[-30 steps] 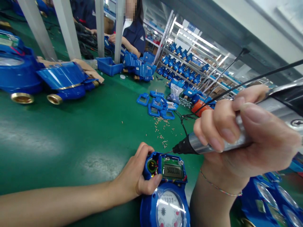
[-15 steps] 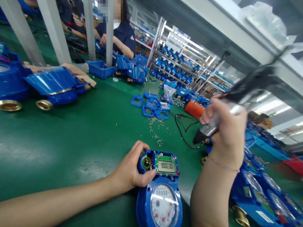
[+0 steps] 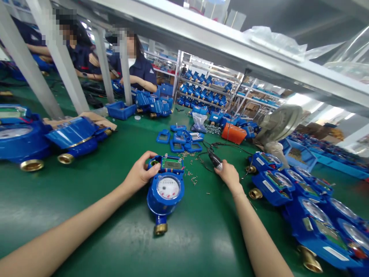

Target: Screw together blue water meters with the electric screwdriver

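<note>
A blue water meter [image 3: 166, 188] with a round dial, an uncovered display compartment and a brass fitting sits on the green table in front of me. My left hand [image 3: 142, 169] grips the upper left corner of its compartment, thumb over the edge. To the right, my right hand [image 3: 228, 175] is closed around the rear of an electric screwdriver [image 3: 213, 158], which lies low at the table, its black end pointing away. Blue frame covers [image 3: 180, 139] are piled beyond the meter, and small loose screws [image 3: 193, 179] are scattered between the pile and my hands.
More open blue meters [image 3: 313, 211] crowd the right side, and others [image 3: 76, 136] stand at the left. An orange block [image 3: 234, 133] and a black cable [image 3: 201, 163] lie behind the screwdriver. Metal posts [image 3: 59, 61] and a shelf beam [image 3: 201, 34] frame the table. Co-workers [image 3: 140, 71] sit across.
My right hand has brought the screwdriver down from its raised position to the table. My view has tilted up and back; the left hand still holds the meter.
</note>
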